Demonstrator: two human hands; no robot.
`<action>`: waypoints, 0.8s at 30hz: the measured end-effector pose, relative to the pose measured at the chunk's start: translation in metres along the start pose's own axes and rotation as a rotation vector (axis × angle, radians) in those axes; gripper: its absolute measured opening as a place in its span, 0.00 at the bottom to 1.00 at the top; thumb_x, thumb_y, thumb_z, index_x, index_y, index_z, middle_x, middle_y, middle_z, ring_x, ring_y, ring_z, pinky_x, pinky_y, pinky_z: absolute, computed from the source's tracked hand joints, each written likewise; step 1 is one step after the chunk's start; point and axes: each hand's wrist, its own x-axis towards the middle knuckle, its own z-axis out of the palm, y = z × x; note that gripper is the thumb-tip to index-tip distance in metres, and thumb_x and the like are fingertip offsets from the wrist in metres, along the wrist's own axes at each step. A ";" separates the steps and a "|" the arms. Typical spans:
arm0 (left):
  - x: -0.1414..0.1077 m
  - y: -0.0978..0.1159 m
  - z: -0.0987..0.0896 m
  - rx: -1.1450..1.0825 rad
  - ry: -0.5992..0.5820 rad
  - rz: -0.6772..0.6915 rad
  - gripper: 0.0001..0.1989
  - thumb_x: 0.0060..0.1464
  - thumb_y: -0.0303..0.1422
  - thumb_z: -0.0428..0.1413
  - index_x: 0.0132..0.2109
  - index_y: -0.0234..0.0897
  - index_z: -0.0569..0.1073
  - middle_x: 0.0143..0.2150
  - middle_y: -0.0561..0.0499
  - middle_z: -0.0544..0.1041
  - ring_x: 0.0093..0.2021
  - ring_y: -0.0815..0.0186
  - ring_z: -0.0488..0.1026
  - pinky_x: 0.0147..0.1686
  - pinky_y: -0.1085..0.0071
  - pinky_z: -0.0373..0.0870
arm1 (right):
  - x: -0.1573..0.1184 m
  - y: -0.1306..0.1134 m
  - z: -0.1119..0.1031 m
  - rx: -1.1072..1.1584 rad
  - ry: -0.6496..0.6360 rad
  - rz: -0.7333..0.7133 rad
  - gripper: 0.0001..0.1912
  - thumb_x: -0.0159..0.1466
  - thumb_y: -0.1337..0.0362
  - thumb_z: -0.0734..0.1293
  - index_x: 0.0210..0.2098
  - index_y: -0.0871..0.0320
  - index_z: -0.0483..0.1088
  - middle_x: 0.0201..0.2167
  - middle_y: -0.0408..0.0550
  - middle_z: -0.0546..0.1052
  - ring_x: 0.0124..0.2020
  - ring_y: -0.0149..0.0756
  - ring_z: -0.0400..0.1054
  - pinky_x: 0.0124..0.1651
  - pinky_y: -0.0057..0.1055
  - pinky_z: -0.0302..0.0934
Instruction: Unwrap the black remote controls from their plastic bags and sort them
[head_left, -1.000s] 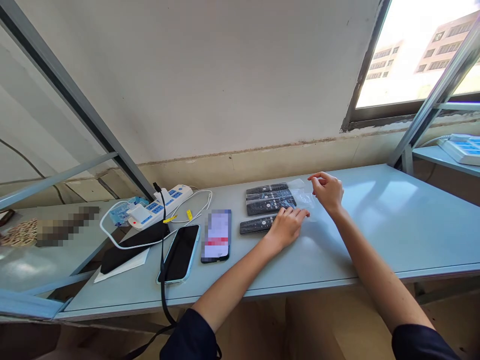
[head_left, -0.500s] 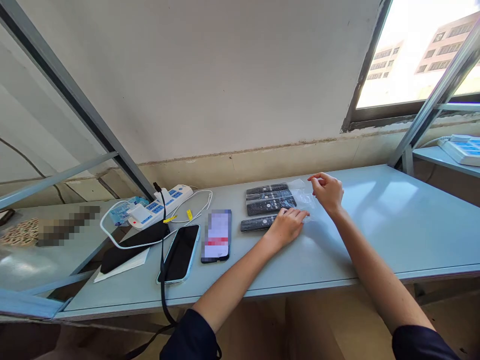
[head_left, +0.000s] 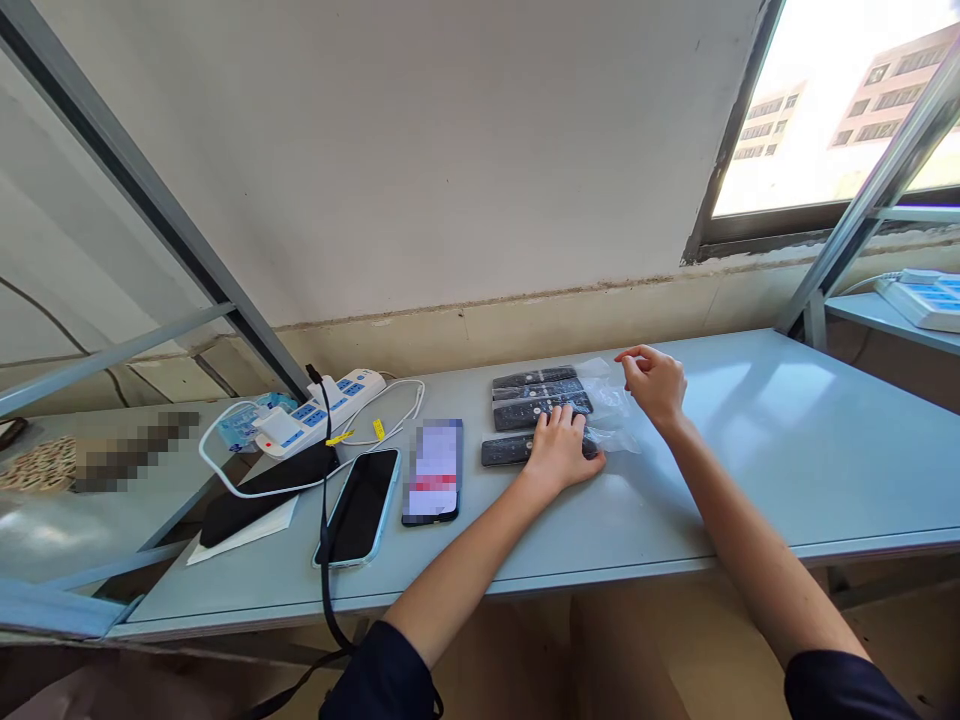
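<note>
Several black remote controls (head_left: 544, 411) in clear plastic sleeves lie in a stack of rows on the desk. Over the right end of the nearest remote control (head_left: 504, 451) lies my left hand (head_left: 562, 447), its fingers spread and thumb out to the right. Loose clear plastic (head_left: 616, 438) sticks out to the right of it. My right hand (head_left: 655, 383) is beside the right ends of the far sleeves, fingers curled inward with thumb and index close together. Whatever those fingers hold, if anything, cannot be made out.
Left of the remotes lie a lit phone (head_left: 435, 475) and a dark-screened phone (head_left: 365, 508). Farther left are a white power strip (head_left: 322, 412), a white cable (head_left: 259, 494), a black pouch (head_left: 262, 490) and a black strap (head_left: 325, 560). Metal frame posts (head_left: 862, 210) stand at both sides.
My left hand has slid left from the plastic at the remotes' right side onto the nearest remote control, its fingers now pointing more away from me. My right hand has hardly moved.
</note>
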 end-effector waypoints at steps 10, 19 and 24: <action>0.001 0.001 -0.002 0.022 -0.056 0.021 0.15 0.57 0.37 0.54 0.47 0.33 0.68 0.48 0.43 0.72 0.50 0.57 0.68 0.49 0.64 0.64 | 0.001 0.005 0.004 0.008 0.044 -0.021 0.12 0.54 0.64 0.59 0.23 0.55 0.73 0.12 0.42 0.70 0.22 0.37 0.65 0.29 0.30 0.51; 0.000 0.005 -0.002 0.045 -0.040 0.105 0.14 0.59 0.35 0.52 0.50 0.34 0.67 0.48 0.45 0.72 0.50 0.58 0.67 0.50 0.64 0.62 | 0.003 0.009 0.008 0.007 0.065 -0.051 0.13 0.53 0.63 0.58 0.24 0.55 0.74 0.12 0.43 0.71 0.22 0.37 0.66 0.27 0.30 0.50; 0.001 0.005 -0.001 0.045 -0.007 0.140 0.13 0.60 0.35 0.53 0.49 0.35 0.66 0.48 0.46 0.72 0.49 0.59 0.68 0.48 0.65 0.63 | 0.004 0.012 0.009 0.000 0.052 -0.072 0.14 0.55 0.62 0.58 0.25 0.55 0.75 0.12 0.43 0.71 0.22 0.37 0.66 0.28 0.30 0.51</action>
